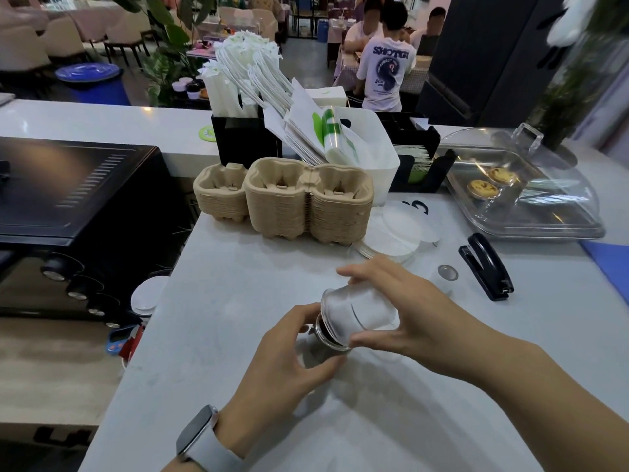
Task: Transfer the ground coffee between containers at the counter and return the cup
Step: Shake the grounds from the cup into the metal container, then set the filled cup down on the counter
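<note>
Over the white counter [218, 301], my right hand [405, 308] grips a clear plastic cup [357, 315] tipped mouth-down to the left. Its rim rests over the mouth of a small container [318, 352] that my left hand [286, 359] holds from the left side. Dark ground coffee [321, 330] shows where the two mouths meet. My fingers hide most of the lower container, and a grey watch sits on my left wrist.
Stacked cardboard cup carriers [306, 202] stand behind my hands, beside flat clear lids [398, 233]. A black stapler [486, 265] and a small metal ring [448, 271] lie to the right. A domed tray with egg tarts [510, 185] sits far right, a black machine [78, 216] left.
</note>
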A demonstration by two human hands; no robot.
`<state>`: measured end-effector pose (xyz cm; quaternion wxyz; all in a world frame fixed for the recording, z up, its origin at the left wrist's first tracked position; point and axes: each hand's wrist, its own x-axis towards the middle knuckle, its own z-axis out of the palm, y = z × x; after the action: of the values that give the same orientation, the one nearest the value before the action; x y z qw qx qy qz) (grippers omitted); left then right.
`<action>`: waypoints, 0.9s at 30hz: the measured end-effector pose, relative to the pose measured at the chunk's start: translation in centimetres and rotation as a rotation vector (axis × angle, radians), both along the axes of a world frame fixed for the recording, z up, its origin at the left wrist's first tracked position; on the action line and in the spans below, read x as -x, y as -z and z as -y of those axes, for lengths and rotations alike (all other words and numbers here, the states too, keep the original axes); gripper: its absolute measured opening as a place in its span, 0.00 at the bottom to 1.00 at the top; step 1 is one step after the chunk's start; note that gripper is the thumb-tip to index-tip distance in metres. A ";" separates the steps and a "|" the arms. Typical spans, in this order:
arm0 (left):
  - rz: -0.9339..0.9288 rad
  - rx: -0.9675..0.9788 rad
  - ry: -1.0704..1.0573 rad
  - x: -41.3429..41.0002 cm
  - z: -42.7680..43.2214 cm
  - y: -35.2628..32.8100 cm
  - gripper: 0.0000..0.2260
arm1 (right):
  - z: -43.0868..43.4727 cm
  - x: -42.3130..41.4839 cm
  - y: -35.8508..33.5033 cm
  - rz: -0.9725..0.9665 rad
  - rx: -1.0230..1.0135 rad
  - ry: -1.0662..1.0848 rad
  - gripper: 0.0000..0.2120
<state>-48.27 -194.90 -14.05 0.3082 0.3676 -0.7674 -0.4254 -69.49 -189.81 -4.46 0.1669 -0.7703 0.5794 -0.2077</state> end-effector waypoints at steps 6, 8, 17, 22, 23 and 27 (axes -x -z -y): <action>-0.013 0.039 -0.028 -0.1 -0.2 0.0 0.23 | -0.1 0.6 0.2 -0.044 -0.041 0.004 0.33; -0.013 0.054 -0.034 -0.1 -0.2 0.0 0.24 | -0.3 0.8 0.4 -0.062 -0.048 0.019 0.36; -0.016 0.029 -0.041 -0.2 -0.1 0.3 0.25 | -3.4 1.9 3.8 0.330 0.037 0.225 0.42; -0.031 -0.022 -0.066 -0.3 0.1 0.7 0.26 | -5.7 4.1 7.1 0.537 0.084 0.418 0.41; -0.038 -0.030 -0.073 -0.3 0.1 0.8 0.26 | -6.2 4.7 7.7 0.565 0.098 0.458 0.41; -0.059 -0.065 -0.127 -0.5 0.6 1.1 0.25 | -7.6 6.8 9.3 0.614 0.079 0.585 0.39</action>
<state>-47.74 -195.52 -15.14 0.3449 0.4124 -0.7191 -0.4403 -76.25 -182.23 -13.76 0.2363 -0.4816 0.6884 -0.4881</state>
